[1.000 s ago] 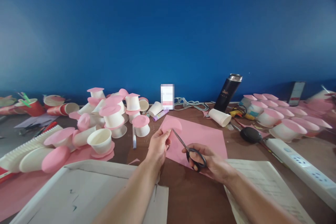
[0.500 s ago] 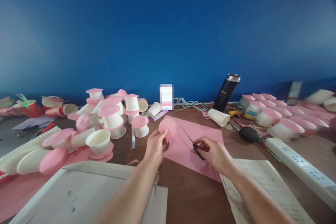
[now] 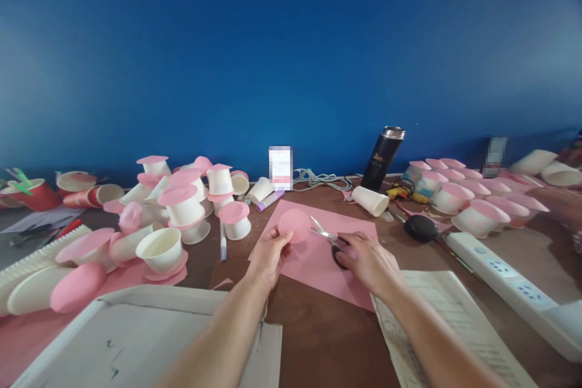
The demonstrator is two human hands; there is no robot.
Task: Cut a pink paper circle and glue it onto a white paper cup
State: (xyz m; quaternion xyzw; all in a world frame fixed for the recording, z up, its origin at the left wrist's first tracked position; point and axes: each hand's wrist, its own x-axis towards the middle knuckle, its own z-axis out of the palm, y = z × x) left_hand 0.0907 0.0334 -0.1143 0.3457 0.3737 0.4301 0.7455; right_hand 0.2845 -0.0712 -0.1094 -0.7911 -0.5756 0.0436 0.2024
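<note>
Pink disc point(image 3: 295, 224) over the sheet point(image 3: 322, 270): from here I see my left hand point(image 3: 270, 256) pinch its near-left edge, probably leaving most rim free; my right hand's point(image 3: 369, 262) grip wraps the scissors point(image 3: 326, 234), blades parted just beside the disc.

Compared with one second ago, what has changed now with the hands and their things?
The right hand has drawn the scissors rightward, to the right edge of the pink disc; the blades now look spread. The disc shows a rounder face. The left hand still pinches it, the right still holds the scissors; the pink sheet stays below.
</note>
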